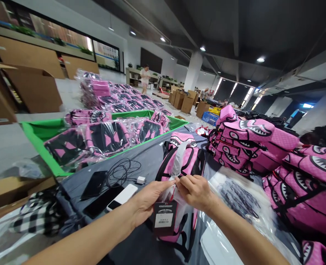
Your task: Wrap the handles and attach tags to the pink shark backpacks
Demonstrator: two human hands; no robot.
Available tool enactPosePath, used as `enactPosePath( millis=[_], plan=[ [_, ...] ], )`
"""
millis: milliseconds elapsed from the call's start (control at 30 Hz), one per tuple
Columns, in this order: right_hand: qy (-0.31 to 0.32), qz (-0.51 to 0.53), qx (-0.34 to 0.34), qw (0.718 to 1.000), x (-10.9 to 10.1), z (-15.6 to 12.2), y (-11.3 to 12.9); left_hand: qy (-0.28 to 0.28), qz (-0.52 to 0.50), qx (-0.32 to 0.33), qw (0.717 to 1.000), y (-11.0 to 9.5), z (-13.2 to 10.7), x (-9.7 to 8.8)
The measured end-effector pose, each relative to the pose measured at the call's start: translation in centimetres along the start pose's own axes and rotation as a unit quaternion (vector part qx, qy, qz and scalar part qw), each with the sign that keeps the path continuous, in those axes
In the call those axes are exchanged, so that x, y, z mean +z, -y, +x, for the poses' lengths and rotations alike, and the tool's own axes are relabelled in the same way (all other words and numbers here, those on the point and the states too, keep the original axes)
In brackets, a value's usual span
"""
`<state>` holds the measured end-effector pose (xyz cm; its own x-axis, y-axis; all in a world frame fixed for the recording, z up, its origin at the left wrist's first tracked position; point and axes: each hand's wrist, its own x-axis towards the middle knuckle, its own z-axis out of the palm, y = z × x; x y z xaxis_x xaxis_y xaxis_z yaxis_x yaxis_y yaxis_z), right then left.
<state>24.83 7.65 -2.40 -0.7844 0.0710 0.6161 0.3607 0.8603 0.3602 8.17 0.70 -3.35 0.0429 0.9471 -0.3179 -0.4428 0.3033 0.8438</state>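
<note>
A pink and black backpack [190, 166] lies on the grey-covered table in front of me, its straps showing. A whitish, partly see-through plastic strip [179, 158] runs over its middle. At the strip's near end, my left hand [147, 198] and my right hand [196, 192] meet, fingertips pinched close together on the plastic. What lies right under the fingertips is hidden. Below my left hand hangs a black tag [164, 219] with a white barcode label, covering part of the bag.
Pink shark-mouth backpacks [240, 138] are piled on the right, beside clear plastic bags [240, 191]. Phones [94, 184], a white power bank [122, 197], a charger [141, 180] and black cable lie left. A green-rimmed bin [41, 158] holds bagged backpacks. A person [145, 78] stands far off.
</note>
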Motion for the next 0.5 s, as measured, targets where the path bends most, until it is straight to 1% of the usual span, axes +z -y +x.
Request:
enactPosePath(
  millis=[67,100,167,267,333,400,467,500],
  plan=[
    [-0.011,-0.026,0.004,1.0,-0.2,-0.3,0.4,0.035,-0.029,-0.031,0.999,0.1,0.2,-0.4],
    [-0.015,-0.039,0.011,0.999,-0.2,-0.5,0.6,0.053,-0.025,-0.037,0.998,0.1,0.3,-0.6],
    [-0.02,-0.052,0.038,0.998,-0.2,-0.8,1.1,0.084,0.013,-0.036,0.996,0.1,0.5,-0.9],
    [-0.004,-0.041,0.091,0.995,-0.3,-1.2,1.8,0.113,0.057,-0.035,0.991,0.0,0.5,-0.9],
    [0.006,-0.019,0.133,0.991,-0.5,-1.2,2.3,0.111,0.073,-0.033,0.991,-0.2,0.4,-0.6],
    [-0.004,0.021,0.186,0.982,-0.9,-1.4,3.0,0.096,0.085,-0.031,0.991,-0.2,0.4,-0.2],
    [-0.039,0.069,0.244,0.966,-1.5,-2.5,4.2,0.075,0.098,-0.026,0.992,-0.2,0.5,0.0],
    [-0.062,0.09,0.275,0.955,-1.9,-3.6,5.0,0.068,0.106,-0.026,0.992,-0.1,0.6,0.0]
  ],
)
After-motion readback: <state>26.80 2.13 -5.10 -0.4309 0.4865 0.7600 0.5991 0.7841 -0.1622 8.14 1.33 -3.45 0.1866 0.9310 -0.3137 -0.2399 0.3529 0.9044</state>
